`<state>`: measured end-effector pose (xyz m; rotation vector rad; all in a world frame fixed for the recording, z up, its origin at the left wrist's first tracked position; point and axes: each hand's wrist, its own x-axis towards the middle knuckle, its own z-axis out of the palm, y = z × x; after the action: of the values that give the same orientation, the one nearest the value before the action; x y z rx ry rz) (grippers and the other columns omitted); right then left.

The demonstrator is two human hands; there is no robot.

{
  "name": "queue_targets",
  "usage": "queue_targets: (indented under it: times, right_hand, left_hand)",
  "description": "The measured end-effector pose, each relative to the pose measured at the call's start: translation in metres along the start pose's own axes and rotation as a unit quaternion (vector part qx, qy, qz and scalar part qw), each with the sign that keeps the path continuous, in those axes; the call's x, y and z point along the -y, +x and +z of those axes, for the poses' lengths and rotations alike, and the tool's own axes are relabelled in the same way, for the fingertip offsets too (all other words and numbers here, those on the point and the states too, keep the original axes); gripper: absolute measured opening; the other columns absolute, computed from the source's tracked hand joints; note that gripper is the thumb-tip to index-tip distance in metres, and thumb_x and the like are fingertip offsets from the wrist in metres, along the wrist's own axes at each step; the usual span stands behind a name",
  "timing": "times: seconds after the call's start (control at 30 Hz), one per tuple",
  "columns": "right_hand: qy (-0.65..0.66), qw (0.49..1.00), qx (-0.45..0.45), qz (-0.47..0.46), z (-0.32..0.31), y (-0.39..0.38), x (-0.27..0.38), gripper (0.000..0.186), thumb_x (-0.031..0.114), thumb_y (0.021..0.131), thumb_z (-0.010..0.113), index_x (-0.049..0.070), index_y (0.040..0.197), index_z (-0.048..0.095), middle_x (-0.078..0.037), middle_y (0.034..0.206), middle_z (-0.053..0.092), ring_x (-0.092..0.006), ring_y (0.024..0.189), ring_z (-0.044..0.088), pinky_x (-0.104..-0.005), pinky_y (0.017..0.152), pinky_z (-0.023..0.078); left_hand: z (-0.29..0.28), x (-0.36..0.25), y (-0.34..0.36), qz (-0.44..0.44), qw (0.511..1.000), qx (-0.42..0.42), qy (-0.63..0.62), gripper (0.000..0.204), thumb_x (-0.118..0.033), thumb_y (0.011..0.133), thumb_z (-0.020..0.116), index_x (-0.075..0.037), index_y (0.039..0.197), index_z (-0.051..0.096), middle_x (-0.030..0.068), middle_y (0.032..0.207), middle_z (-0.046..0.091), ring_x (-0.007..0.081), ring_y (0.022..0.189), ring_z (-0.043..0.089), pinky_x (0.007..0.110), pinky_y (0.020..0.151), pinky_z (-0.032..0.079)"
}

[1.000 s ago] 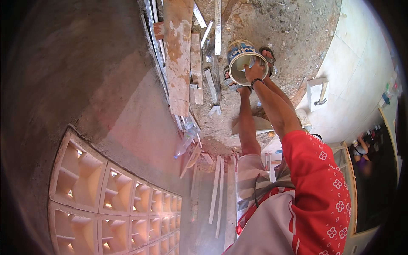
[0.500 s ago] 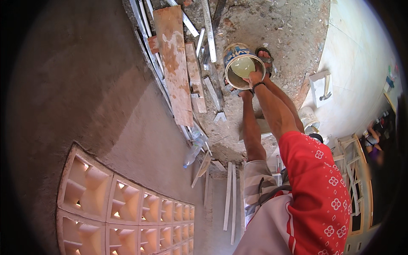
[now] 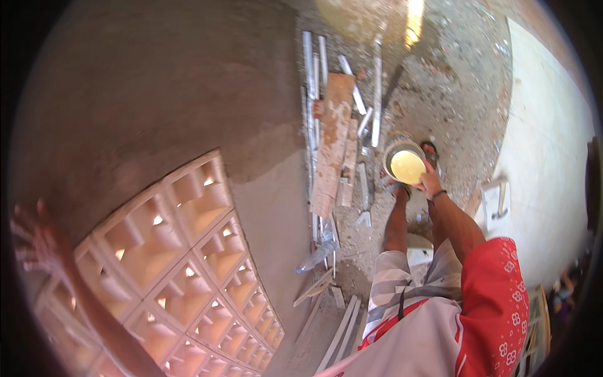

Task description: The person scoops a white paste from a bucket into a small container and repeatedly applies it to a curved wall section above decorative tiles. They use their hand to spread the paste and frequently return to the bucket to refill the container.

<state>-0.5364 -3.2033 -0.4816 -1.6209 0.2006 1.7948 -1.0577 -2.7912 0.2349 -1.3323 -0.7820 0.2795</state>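
Note:
My left hand (image 3: 39,242) is raised at the far left, fingers spread and slightly blurred, beside the pale ventilation blocks (image 3: 147,245) in the grey plastered wall (image 3: 157,75); whether it touches the wall is unclear. My right hand (image 3: 428,182) reaches down to a bucket (image 3: 389,151) between my sandalled feet. Its fingers are closed at the edge of a pale yellow round surface (image 3: 407,166) in the bucket's mouth. I cannot tell whether they grip the rim or a smaller vessel inside.
Planks (image 3: 333,144), white strips (image 3: 377,88) and a plastic bottle (image 3: 311,257) lie along the wall base on rubble-strewn floor (image 3: 461,94). A hammer (image 3: 502,198) on a white piece rests at right, by pale tiling (image 3: 540,113). Another person (image 3: 568,283) is partly visible at far right.
My left arm has come into view at the left. The view has shifted, so the bucket, planks and wall blocks sit differently in it. The yellow surface in the bucket shows more brightly.

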Motion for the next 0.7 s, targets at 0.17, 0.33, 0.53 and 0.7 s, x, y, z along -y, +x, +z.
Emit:
queue_targets:
  times: [0.17, 0.33, 0.53, 0.7]
  right_hand:
    - [-0.113, 0.99, 0.05, -0.068, 0.037, -0.109, 0.101, 0.072, -0.005, 0.072, 0.039, 0.01, 0.143, 0.041, -0.011, 0.128, 0.056, -0.0278, 0.108, 0.063, -0.0407, 0.073, 0.061]
    - [-0.14, 0.966, 0.133, -0.175, 0.075, -0.198, 0.182, 0.068, -0.001, 0.074, 0.044, 0.006, 0.141, 0.039, -0.013, 0.119, 0.061, -0.0272, 0.096, 0.068, -0.0403, 0.068, 0.062]
    - [-0.108, 0.945, 0.187, -0.244, 0.144, -0.317, 0.253, 0.056, 0.005, 0.079, 0.046, 0.004, 0.135, 0.044, -0.012, 0.107, 0.064, -0.0241, 0.083, 0.069, -0.0351, 0.061, 0.061]
    - [-0.139, 0.911, 0.258, -0.289, 0.204, -0.421, 0.302, 0.054, 0.011, 0.08, 0.05, 0.002, 0.133, 0.046, -0.012, 0.101, 0.065, -0.0219, 0.078, 0.069, -0.0333, 0.061, 0.06]
  left_hand:
    - [-0.072, -0.04, 0.041, -0.068, 0.947, 0.31, 0.056, 0.068, -0.056, 0.094, 0.047, -0.018, 0.149, 0.035, 0.0134, 0.157, 0.024, 0.0568, 0.136, 0.02, 0.069, 0.106, 0.019]
    - [-0.104, -0.07, -0.018, -0.03, 0.886, 0.268, -0.376, 0.07, -0.044, 0.086, 0.064, -0.016, 0.145, 0.04, 0.0171, 0.157, 0.022, 0.048, 0.144, 0.011, 0.063, 0.114, 0.01]
    - [-0.244, -0.109, -0.037, 0.122, 0.641, 0.418, -0.632, 0.076, -0.049, 0.092, 0.055, -0.02, 0.153, 0.021, 0.0192, 0.159, 0.013, 0.0457, 0.145, 0.01, 0.058, 0.117, 0.007]
    - [-0.279, -0.046, -0.045, 0.038, 0.505, 0.42, -0.753, 0.078, -0.05, 0.096, 0.049, -0.013, 0.154, 0.014, 0.0212, 0.157, 0.015, 0.0413, 0.145, 0.015, 0.052, 0.119, 0.013]
